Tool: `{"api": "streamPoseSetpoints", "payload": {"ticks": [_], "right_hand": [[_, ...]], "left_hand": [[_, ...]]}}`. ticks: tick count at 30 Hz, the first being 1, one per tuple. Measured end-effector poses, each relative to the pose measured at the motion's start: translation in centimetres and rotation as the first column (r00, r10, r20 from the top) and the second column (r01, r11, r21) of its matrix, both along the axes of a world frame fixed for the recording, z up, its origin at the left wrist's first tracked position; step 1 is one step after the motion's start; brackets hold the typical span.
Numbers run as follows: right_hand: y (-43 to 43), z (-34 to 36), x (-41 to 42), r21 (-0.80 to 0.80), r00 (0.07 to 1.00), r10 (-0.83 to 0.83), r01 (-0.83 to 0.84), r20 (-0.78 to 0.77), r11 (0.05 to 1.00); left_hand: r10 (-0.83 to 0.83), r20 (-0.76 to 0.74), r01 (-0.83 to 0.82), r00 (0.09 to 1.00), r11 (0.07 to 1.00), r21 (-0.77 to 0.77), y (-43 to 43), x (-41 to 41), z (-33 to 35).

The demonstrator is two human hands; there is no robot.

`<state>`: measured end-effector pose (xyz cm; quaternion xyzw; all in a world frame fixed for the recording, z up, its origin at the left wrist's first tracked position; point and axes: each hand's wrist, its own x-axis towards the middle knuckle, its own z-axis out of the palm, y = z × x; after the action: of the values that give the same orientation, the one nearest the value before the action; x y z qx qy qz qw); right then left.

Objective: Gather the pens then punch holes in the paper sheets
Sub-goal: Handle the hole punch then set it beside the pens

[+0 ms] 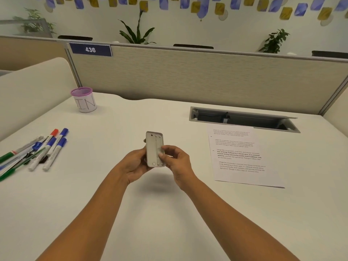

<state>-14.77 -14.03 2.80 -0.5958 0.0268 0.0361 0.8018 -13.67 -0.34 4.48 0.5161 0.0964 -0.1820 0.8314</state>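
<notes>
So both hands are up off the desk [131, 213] holding the hole punch [154, 148], flipped so its pale grey underside tray faces the camera; the left hand [134, 165] wraps around its left edge and back, the right hand [177, 162] has its thumb pressed on the tray face with fingers curled behind, so both are closed on it; looks like a small metal-and-plastic punch, rigid, probably a bit hefty for its size, and that smooth base cover could slide or pop off, so I'd hold it by the long side edges rather than the tray; right of the punch, the paper sheets [239, 155] lie flat on the desk, printed, fanned a little, thin and floppy, best squared up and lifted by an edge; left of the punch the pens [37, 149] are in a loose pile, light, round, likely to roll; beyond them, further left and back, stands the purple-rimmed mesh cup [84, 99], looks empty but can't say for sure.
</notes>
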Motion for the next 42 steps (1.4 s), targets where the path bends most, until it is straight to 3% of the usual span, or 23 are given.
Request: {"api": "streamPoseSetpoints", "payload": {"ticks": [4,7,10,15,28,37,42], "right_hand": [[-0.2,0.5,0.0,-0.295,0.993,-0.005,0.039,0.114,0.955],[-0.3,0.7,-0.1,-0.562,0.954,0.036,0.145,0.297,0.814],[-0.1,1.0,-0.4,-0.692,0.906,0.156,0.180,0.393,0.699],[0.5,0.9,-0.4,-0.714,0.901,0.218,0.131,0.375,0.687],[0.8,1.7,1.4,-0.637,0.961,0.247,-0.113,0.125,0.762],[0.6,1.9,2.4,-0.747,0.922,0.382,-0.207,0.068,0.632],[-0.5,1.2,2.5,-0.777,0.944,0.314,-0.124,0.098,0.617]], "left_hand": [[0.058,0.021,-0.059,0.998,0.998,0.013,0.0,0.1,0.1],[0.146,0.020,-0.146,0.989,0.989,0.001,-0.1,0.4,0.2],[0.221,0.039,-0.223,0.974,0.974,0.034,0.0,0.7,0.3],[0.280,0.097,-0.284,0.955,0.958,0.031,-0.3,0.9,0.6],[0.291,0.236,-0.317,0.927,0.945,0.079,0.1,1.5,0.7],[0.246,0.262,-0.292,0.933,0.944,0.156,0.4,2.0,0.9],[0.269,0.250,-0.309,0.930,0.940,0.142,0.9,2.2,0.4]]}}
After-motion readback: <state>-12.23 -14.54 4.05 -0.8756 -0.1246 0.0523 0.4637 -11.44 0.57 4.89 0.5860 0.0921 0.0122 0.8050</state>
